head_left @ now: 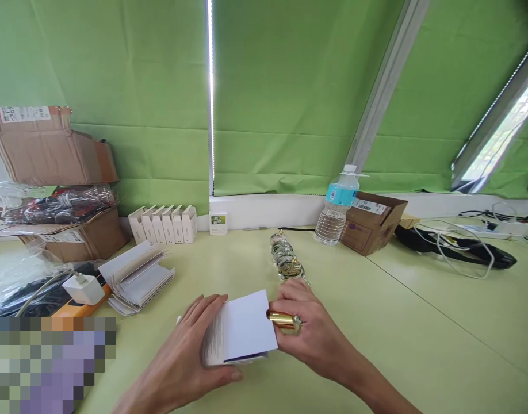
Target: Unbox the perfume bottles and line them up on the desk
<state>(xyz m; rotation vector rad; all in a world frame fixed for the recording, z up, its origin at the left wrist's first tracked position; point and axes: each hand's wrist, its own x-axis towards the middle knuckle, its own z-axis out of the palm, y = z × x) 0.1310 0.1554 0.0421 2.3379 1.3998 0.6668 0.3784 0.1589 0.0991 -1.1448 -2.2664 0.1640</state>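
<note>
Left hand (178, 351) grips a white folded card (242, 328), fingers along its top edge, thumb along the bottom, grip narrow on the card. Right hand (316, 330) is curled round a gold tube (283, 320), holding it in a tight grip at the card's right edge, tube end touching the card. Both hands are close together above the surface (402, 339). Just past the right hand lies a row of coiled gold and green trinkets (287, 259), apparently in clear wrap. To the left are a fanned stack of white cards (137, 276) and a white plug (83, 288). Further back: a row of white boxes (163, 224), a small box (218, 223), a water bottle (337, 210), a cardboard box (373, 223). Far right, cables (454, 247). Green blinds (290, 98) behind.
</note>
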